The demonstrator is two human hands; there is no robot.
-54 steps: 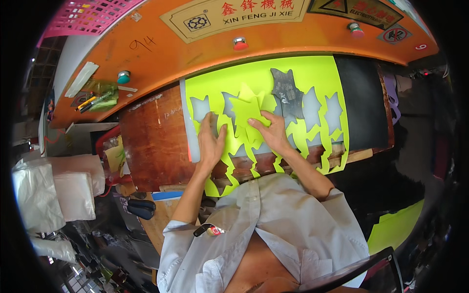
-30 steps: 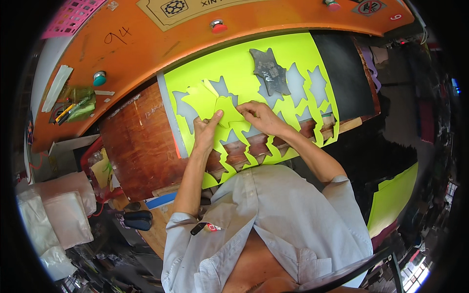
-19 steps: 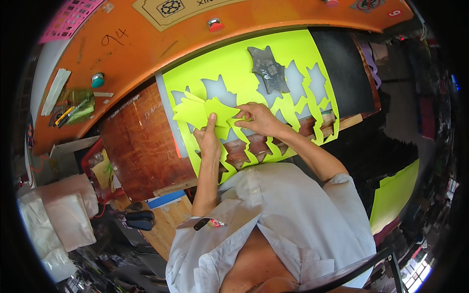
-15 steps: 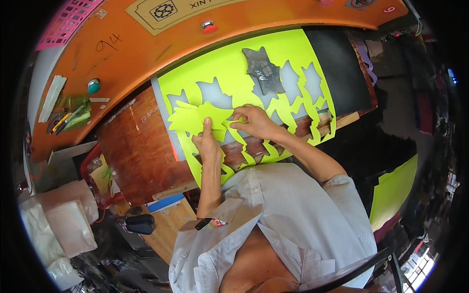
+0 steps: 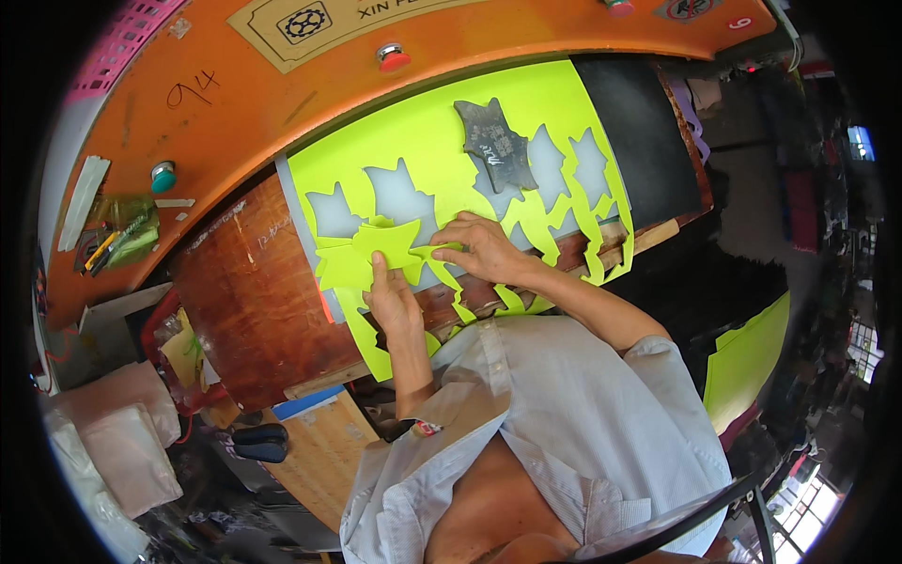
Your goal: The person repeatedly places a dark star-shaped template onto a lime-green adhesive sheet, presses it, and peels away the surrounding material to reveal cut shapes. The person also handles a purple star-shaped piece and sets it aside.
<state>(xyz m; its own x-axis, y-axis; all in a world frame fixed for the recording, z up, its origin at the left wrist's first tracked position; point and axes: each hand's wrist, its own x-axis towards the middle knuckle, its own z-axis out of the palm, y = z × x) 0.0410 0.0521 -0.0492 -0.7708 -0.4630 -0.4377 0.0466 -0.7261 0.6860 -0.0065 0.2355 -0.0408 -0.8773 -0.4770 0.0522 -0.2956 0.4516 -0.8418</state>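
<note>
My left hand (image 5: 395, 305) is closed on several lime-green star-like cut pieces (image 5: 362, 254), its thumb lying on top of them. Just to the right, my right hand (image 5: 484, 252) pinches the narrow end of a lime-green piece (image 5: 440, 252) between thumb and fingers. Whether that end belongs to the held stack or to the sheet beneath, I cannot tell. Under both hands lies a large lime-green sheet (image 5: 399, 132) with several star-shaped holes. A dark, star-shaped cutting die (image 5: 495, 146) rests on it, beyond my right hand.
An orange machine beam (image 5: 282, 113) runs along the far side, with a red button (image 5: 393, 58) and a green button (image 5: 163, 176). Brown board (image 5: 249, 291) extends to the left, black surface (image 5: 639, 141) to the right. More green sheets (image 5: 747, 362) lie at the lower right.
The whole view has shifted slightly. The pieces in my left hand lie flatter and less fanned out. My right hand keeps its pinch beside them; the die stays on the sheet.
</note>
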